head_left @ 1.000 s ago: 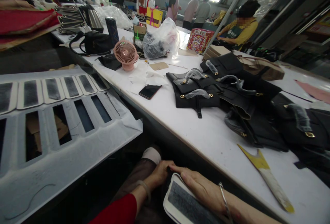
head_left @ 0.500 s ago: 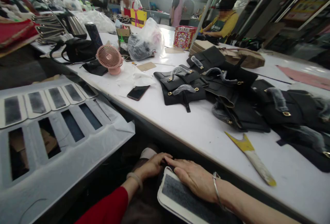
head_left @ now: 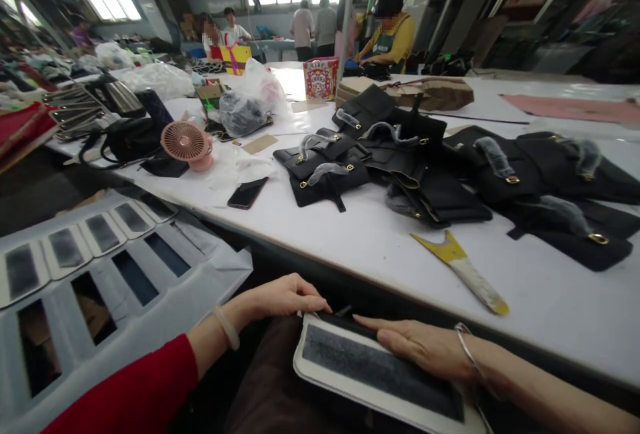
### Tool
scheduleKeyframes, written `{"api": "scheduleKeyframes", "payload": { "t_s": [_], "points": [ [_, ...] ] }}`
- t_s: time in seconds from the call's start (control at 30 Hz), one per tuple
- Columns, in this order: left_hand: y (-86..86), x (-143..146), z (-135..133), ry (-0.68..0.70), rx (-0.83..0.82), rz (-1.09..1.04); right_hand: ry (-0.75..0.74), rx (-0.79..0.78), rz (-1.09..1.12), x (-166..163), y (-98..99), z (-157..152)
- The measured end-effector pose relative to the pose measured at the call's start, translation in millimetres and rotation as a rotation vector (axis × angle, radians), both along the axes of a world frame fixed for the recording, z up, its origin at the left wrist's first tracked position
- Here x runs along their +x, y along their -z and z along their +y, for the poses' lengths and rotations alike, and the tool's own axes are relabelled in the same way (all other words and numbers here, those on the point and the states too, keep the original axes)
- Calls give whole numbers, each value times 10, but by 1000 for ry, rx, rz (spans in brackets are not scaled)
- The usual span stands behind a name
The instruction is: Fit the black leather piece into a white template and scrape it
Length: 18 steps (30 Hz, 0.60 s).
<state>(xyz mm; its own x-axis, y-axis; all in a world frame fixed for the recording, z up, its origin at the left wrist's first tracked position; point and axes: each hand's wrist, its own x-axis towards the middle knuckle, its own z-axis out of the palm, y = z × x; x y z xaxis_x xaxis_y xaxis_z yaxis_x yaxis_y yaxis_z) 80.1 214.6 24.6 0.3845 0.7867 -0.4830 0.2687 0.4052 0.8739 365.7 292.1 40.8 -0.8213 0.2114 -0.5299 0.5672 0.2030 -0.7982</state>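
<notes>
On my lap lies a rounded white-edged panel (head_left: 320, 375) with a dark grey rectangular patch, tilted down to the right. Black material runs along its far edge. My left hand (head_left: 287, 297) curls over the far left corner, its thumb and fingers pinched on that edge. Stretched nearly flat, my right hand (head_left: 425, 347) rests on the black material and the panel's far side, fingers pointing left. A yellow-and-white tool with a forked end (head_left: 463, 271) lies on the table beyond my right hand.
Black bags (head_left: 325, 164) with plastic-wrapped handles pile up on the white table (head_left: 320, 247). A phone (head_left: 247, 193) and a pink fan (head_left: 187, 144) stand left of them. Similar panels (head_left: 103, 233) line a grey sheet with cut-out slots (head_left: 195, 287) at left. Several people are behind.
My left hand has come up and left to the panel's corner, and my right hand has slid right, apart from it. More of the panel shows. The view has turned right.
</notes>
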Motion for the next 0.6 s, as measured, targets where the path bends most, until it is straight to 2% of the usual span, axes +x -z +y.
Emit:
{"api": "scheduleKeyframes", "payload": {
  "t_s": [0.2, 0.33, 0.43, 0.6],
  "points": [
    [18, 95, -10, -48, -85, 82, 12, -16, -84, 341, -113, 94],
    [-20, 199, 168, 77, 12, 306, 19, -5, -138, 494, -224, 153],
    [-93, 254, 259, 180, 40, 374, 10, 9, -158, 569, -274, 163],
    [-192, 305, 276, 257, 47, 475, -30, 65, -141, 550, -223, 115]
  ]
}}
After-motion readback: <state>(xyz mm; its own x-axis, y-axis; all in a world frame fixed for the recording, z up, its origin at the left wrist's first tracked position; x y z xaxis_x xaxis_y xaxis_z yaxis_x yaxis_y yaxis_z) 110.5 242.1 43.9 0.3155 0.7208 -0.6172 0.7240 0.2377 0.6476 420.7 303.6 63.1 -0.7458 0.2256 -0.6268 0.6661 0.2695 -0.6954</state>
